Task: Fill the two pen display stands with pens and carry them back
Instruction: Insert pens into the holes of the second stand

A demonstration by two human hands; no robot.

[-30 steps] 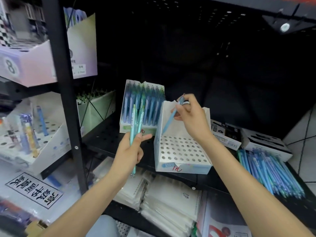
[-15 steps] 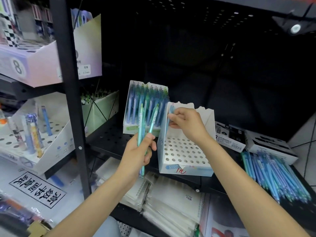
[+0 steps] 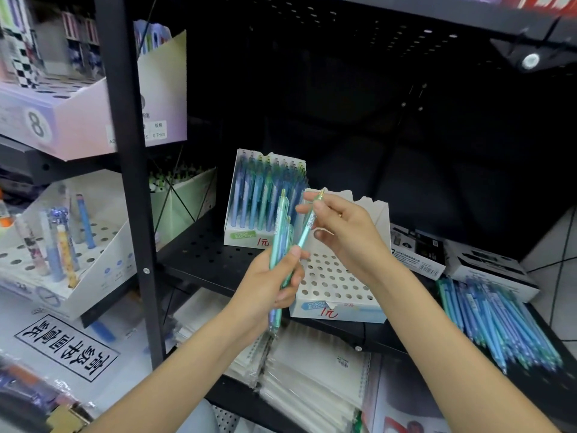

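Two white pen display stands sit on a black perforated shelf. The rear stand [image 3: 246, 235] is packed with blue and green pens. The front stand [image 3: 337, 285] shows rows of bare holes. My left hand [image 3: 271, 282] grips a small bunch of green pens [image 3: 281, 232] upright in front of the front stand. My right hand [image 3: 346, 229] pinches the top of one green pen [image 3: 307, 229] that leans out of that bunch. A loose heap of blue and green pens [image 3: 496, 323] lies on the shelf at the right.
A black shelf upright [image 3: 131, 170] stands left of my hands. Beyond it are other stands [image 3: 93, 264] with a few pens. Dark boxes [image 3: 418, 251] and a white box [image 3: 490, 270] lie behind the loose pens. Wrapped notebooks [image 3: 312, 373] fill the shelf below.
My right hand has left the front stand's back row, where it put a blue pen, and has come to the bunch in my left hand, taking hold of one green pen.
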